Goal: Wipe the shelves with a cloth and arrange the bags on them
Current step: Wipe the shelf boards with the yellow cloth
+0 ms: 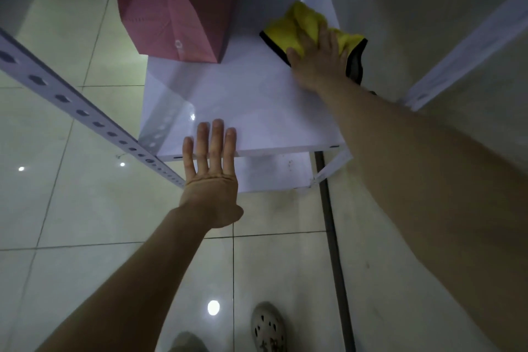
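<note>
A white shelf (243,106) sits below me, seen from above. My right hand (317,57) presses flat on a yellow cloth (297,26) with a black edge, at the shelf's far right. My left hand (210,168) rests with fingers straight and apart over the shelf's front edge, holding nothing. A pink paper bag (174,6) stands at the far left of the shelf, apart from both hands.
A lower white shelf (271,174) shows under the front edge. A perforated white upright (85,114) runs diagonally at left; another white rail (468,46) crosses at right. A wall stands to the right. Glossy tiled floor and my shoes (267,328) lie below.
</note>
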The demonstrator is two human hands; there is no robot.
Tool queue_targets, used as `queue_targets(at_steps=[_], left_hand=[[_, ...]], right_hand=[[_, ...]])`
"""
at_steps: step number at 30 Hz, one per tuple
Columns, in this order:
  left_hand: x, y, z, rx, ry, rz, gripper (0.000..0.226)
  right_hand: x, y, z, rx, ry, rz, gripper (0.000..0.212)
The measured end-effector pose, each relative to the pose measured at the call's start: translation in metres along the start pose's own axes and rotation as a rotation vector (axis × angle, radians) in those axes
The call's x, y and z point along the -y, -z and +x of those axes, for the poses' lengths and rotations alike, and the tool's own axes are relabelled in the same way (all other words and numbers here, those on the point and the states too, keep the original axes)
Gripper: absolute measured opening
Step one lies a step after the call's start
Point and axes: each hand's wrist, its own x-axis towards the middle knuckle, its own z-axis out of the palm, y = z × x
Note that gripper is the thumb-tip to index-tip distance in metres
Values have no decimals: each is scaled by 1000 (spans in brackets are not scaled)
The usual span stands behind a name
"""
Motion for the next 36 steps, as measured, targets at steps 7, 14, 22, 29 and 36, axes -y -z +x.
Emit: queue_targets(at_steps=[7,14,22,29,36], left_hand=[[-1,-3,-3,-59,-36,-32,153],[16,-14,-67,-659,100,-492,89],[56,39,-74,-827,330,-831,87],[56,77,-48,-880,330,-1002,76],[62,87,-35,-912,418,-937,39]], right_hand=[[-37,-43,-149,-267,193,-6,53],[-33,-47,-179,-226,190,25,53],[112,-89,-190,-181,421,-5,49],[113,-94,-185,-154,652,-40,46],[9,-66,-187,-333,455,14,43]])
